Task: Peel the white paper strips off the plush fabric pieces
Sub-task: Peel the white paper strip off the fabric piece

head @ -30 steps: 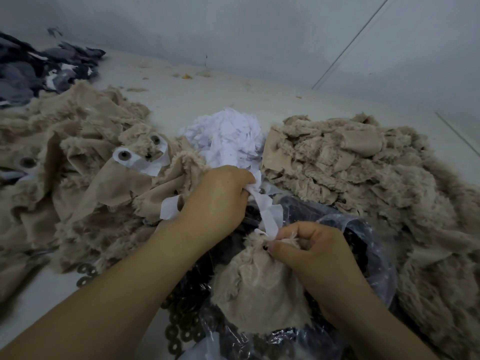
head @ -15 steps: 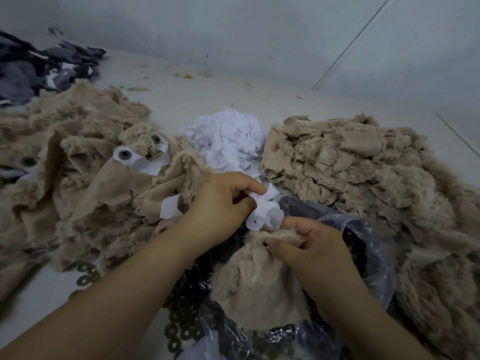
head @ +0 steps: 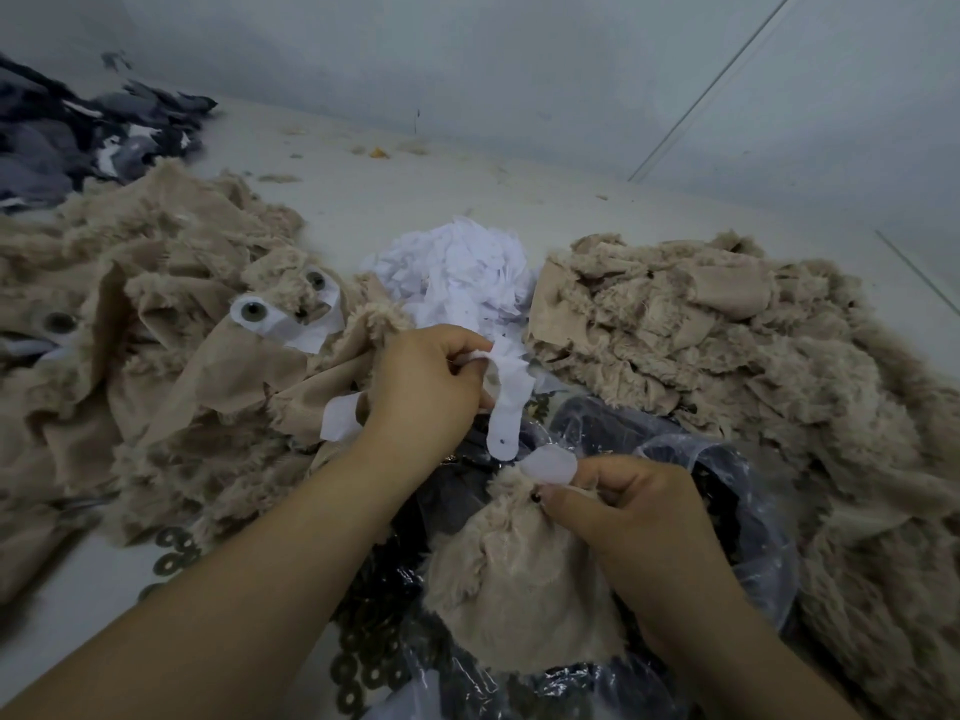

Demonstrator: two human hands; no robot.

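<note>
A toy-sewing workshop: heaps of tan plush pieces [head: 727,345], peeled paper scraps [head: 457,267] and loose washers [head: 363,662].

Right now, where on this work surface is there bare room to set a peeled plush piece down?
Bare surface lies behind the heap of white paper scraps, running to the wall, bordered by the left tan plush pile and right tan plush pile. A smaller bare patch sits at the near left, beside scattered dark metal washers. The middle is crowded: both hands, plush and a clear plastic bag.

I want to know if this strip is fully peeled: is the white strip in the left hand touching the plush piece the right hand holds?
Apart. The head view shows the white strip hanging from the left hand, its end clear above the plush piece.
</note>
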